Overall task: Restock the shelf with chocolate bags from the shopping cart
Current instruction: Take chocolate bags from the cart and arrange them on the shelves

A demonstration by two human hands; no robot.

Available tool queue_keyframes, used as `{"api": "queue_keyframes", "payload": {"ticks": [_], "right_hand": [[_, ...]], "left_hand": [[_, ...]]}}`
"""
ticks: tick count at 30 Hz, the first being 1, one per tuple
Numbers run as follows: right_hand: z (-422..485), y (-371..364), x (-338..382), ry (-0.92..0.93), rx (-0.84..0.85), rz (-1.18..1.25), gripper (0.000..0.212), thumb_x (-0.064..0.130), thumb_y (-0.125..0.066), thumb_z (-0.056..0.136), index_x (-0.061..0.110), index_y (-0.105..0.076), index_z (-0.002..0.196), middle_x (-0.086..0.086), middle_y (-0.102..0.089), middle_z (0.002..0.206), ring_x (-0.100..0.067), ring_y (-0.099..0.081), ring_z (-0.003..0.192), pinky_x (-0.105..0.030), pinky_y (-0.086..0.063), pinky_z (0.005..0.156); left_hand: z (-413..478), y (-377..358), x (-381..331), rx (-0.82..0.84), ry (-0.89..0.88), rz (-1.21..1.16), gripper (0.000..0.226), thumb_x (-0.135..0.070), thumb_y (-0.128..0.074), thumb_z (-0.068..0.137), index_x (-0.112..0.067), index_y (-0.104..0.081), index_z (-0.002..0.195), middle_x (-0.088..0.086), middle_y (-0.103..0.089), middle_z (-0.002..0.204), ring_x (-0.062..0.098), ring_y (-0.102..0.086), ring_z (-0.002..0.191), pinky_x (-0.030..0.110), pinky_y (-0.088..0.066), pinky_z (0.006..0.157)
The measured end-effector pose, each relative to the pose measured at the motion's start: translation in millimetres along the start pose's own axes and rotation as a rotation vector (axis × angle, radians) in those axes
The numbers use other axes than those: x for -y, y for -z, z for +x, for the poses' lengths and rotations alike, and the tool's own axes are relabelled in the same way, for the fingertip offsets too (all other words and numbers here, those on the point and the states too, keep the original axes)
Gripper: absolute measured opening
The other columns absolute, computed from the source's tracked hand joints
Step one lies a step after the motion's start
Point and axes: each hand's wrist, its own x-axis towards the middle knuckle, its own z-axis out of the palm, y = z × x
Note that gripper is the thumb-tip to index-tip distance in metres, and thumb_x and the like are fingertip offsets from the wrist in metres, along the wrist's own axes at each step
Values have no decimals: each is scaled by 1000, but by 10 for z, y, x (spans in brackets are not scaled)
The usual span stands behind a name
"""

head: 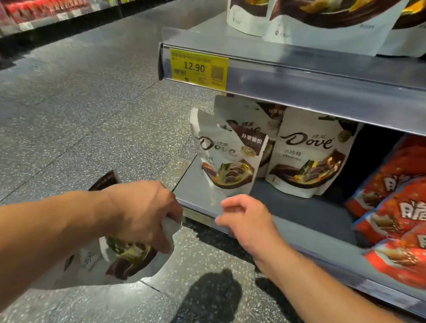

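White glossy chocolate bags (122, 258) hang at seven o'clock above the floor, bunched in the left hand (141, 211), whose fingers are clenched round them; this looks like a carrying grip that leaves the other hand free. The right hand (248, 222), at five o'clock, hovers by the shelf (304, 219) lip, fingers loosely curled and grasping nothing. On the shelf a leaning bag (226, 157) tilts at centre, an upright bag (309, 153) stands beside it, and red bags (402, 201) lie at three o'clock. No cart shows.
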Motion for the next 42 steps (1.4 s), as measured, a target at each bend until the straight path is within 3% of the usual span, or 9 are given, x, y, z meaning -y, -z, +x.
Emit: {"api": "queue_keyframes", "payload": {"ticks": [4, 7, 10, 16, 24, 29, 32, 38, 42], "right_hand": [[-237, -107, -45, 106, 341, -52, 40, 18, -80, 67, 31, -69, 102, 8, -70, 102, -9, -64, 84, -33, -55, 79], [-288, -24, -92, 116, 398, -60, 41, 16, -72, 67, 25, -71, 107, 3, -74, 96, -15, -69, 85, -33, -61, 77], [-307, 102, -181, 141, 345, -126, 36, 18, -66, 72, 23, -73, 107, 1, -76, 96, -18, -73, 87, -42, -61, 83], [-314, 369, -314, 176, 120, -201, 30, 16, -60, 87, 38, -73, 102, 4, -75, 96, -18, -69, 90, -38, -59, 84], [-323, 875, -626, 213, -187, -74, 29, 18, -63, 89, 44, -72, 79, 12, -72, 73, -17, -70, 81, -43, -59, 80], [-291, 1227, -713, 162, -228, 92, 16, 15, -64, 92, 22, -78, 87, 1, -74, 79, -19, -72, 82, -38, -62, 75], [-241, 1328, -688, 189, -256, 153, 16, 15, -64, 92, 20, -78, 85, -3, -73, 77, -18, -70, 78, -43, -62, 76], [-270, 1405, -621, 155, -283, 391, 23, 5, -57, 96, 12, -75, 83, -7, -72, 77, -11, -68, 71, -32, -62, 75], [-152, 1377, -665, 143, -375, 216, 14, 14, -61, 89, 19, -72, 96, 2, -74, 83, -18, -71, 82, -44, -59, 84]], "left_hand": [[106, 12, -208, -60, -74, -29, 48, -63, -70, 65, -33, -67, 103, -3, -70, 85, 14, -65, 75, 29, -54, 68], [149, 91, -422, -119, -127, 21, 46, -56, -73, 68, -27, -50, 95, -5, -64, 77, 13, -56, 64, 21, -41, 52], [200, 172, -626, -143, -179, 65, 51, -53, -73, 71, -28, -31, 87, -9, -49, 71, 10, -45, 60, 17, -29, 49], [430, 281, -1040, -80, -241, 179, 53, -39, -75, 72, -23, -32, 98, -4, -53, 88, 20, -55, 78, 31, -46, 67], [608, 490, -1276, -244, -117, 523, 48, -63, -47, 86, -24, -43, 112, -3, -64, 87, 21, -58, 75, 35, -51, 69], [625, 645, -1361, -386, -17, 441, 22, -46, -52, 89, -31, -54, 106, -9, -50, 72, 17, -52, 68, 30, -42, 59], [665, 778, -1343, -524, 21, 326, 27, -38, -58, 86, -35, -57, 113, -4, -65, 86, 23, -61, 78, 32, -51, 65], [732, 908, -1287, -566, 168, -438, 38, -30, -82, 72, -28, -65, 106, -4, -71, 95, 21, -65, 81, 27, -49, 69], [812, 816, -1352, -559, 173, -257, 5, -28, -68, 87, -26, -66, 91, -6, -65, 74, 17, -61, 66, 28, -44, 59]]}}
